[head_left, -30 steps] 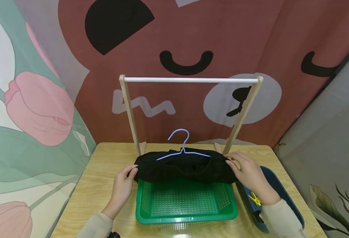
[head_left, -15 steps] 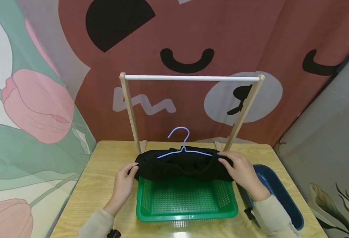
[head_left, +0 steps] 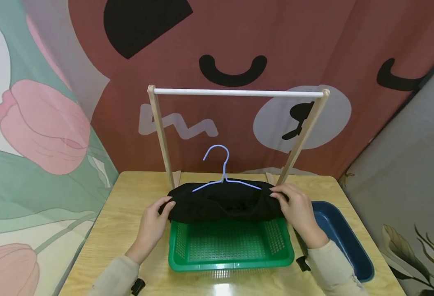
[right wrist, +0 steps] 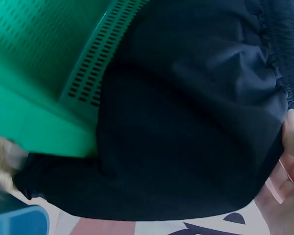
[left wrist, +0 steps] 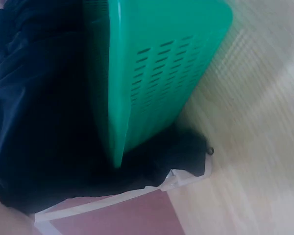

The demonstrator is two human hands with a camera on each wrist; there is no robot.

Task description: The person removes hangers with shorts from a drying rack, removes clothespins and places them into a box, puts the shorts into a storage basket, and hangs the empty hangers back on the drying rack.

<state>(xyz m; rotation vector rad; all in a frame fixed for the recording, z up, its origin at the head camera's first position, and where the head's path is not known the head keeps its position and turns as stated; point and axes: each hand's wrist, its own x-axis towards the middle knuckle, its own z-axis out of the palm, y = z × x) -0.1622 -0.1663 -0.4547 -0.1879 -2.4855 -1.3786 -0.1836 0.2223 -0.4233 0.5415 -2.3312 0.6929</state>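
Note:
Black elastic-waist pants (head_left: 217, 205) lie bunched across the far part of the green basket (head_left: 231, 266) in the head view. A pale blue hanger (head_left: 224, 176) stands hook up at their far side, its lower part hidden by the cloth. My left hand (head_left: 152, 224) pinches the left end of the pants between thumb and fingers. At the right end, my right hand (head_left: 301, 211) pinches the cloth near the tip of the hanger's arm. In the right wrist view the gathered waistband (right wrist: 286, 49) runs up from my thumb (right wrist: 293, 134).
Behind the basket stands a wooden rack with a white rod (head_left: 239, 93). A dark blue tray (head_left: 344, 238) lies to the right, partly behind my sleeve. Everything stands on a light wooden table (head_left: 128, 193) against a patterned curtain.
My right hand has shifted left from the outer end of the pants to a spot nearer the hanger. The hanger has moved slightly up and left. My left hand keeps its hold.

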